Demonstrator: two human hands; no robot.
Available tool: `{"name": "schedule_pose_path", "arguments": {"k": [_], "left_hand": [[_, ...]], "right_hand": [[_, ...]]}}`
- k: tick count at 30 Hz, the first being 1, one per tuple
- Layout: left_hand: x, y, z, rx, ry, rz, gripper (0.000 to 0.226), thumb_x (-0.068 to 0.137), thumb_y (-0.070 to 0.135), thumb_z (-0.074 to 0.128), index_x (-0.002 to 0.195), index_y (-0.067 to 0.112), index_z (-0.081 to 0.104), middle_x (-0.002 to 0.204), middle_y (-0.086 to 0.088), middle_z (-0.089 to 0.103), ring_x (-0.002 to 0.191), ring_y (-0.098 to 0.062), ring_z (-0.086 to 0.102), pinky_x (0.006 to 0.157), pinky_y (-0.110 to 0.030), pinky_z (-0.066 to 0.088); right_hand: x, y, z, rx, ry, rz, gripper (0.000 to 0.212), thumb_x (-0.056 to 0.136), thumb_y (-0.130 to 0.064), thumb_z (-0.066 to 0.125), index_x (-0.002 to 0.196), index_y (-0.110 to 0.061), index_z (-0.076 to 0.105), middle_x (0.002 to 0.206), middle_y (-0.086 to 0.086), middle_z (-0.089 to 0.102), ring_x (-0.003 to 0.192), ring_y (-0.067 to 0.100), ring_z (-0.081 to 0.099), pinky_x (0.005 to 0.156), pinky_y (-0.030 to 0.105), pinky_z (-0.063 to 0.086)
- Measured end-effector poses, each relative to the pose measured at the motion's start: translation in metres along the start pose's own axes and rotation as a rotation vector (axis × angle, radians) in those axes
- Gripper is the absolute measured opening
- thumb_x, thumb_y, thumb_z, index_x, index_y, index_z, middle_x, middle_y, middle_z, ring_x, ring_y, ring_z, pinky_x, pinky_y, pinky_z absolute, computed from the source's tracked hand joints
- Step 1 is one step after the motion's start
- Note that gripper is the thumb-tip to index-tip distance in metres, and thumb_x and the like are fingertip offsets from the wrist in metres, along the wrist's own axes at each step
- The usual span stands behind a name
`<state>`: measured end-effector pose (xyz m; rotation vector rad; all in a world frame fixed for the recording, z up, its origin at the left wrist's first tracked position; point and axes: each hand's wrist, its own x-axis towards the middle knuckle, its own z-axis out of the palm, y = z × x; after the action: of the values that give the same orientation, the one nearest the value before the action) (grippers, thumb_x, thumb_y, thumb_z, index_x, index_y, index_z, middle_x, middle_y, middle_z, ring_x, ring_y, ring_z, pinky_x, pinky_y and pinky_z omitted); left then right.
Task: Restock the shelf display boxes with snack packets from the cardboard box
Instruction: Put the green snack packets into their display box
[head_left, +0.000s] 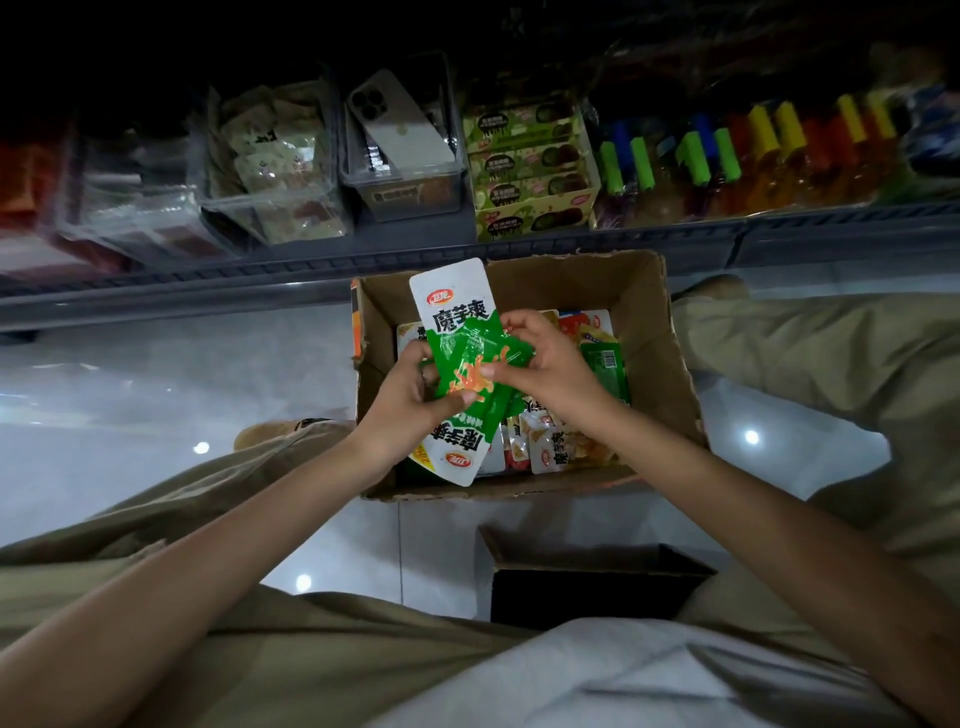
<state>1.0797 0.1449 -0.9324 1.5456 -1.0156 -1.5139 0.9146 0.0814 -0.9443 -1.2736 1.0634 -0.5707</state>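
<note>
An open cardboard box (660, 343) sits on the floor between my knees, holding several loose snack packets (556, 441). Over the box, both hands hold a small stack of green-and-white snack packets (457, 317), fanned out lengthwise. My left hand (410, 400) grips the stack from the left and below. From the right, my right hand (545, 364) pinches it with thumb and fingers. Above, on the shelf, stand a clear display box (405, 192) with a phone lying in it and a green carton display box (530, 208) with packets.
The grey shelf edge (260, 275) runs across just beyond the cardboard box. More clear bins (270, 171) of packets stand at the left, coloured bottles (753, 156) at the right. A second dark box (592, 582) lies on the tiled floor near my lap.
</note>
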Motion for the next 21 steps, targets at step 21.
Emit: {"name": "schedule_pose_path", "arguments": {"k": [21], "left_hand": [[0.010,0.025,-0.024,-0.594,0.094,-0.244,0.025,0.095,0.005,0.035,0.104,0.014,0.057,0.093,-0.005,0.067,0.081,-0.019,0.064,0.072,-0.035,0.055]], "right_hand": [[-0.002,-0.043,-0.049,0.876,0.044,0.228,0.038,0.084,0.000,0.050,0.119,-0.013,0.050,0.095,0.001,0.069,0.074,0.010,0.068,0.063,0.021,0.057]]}}
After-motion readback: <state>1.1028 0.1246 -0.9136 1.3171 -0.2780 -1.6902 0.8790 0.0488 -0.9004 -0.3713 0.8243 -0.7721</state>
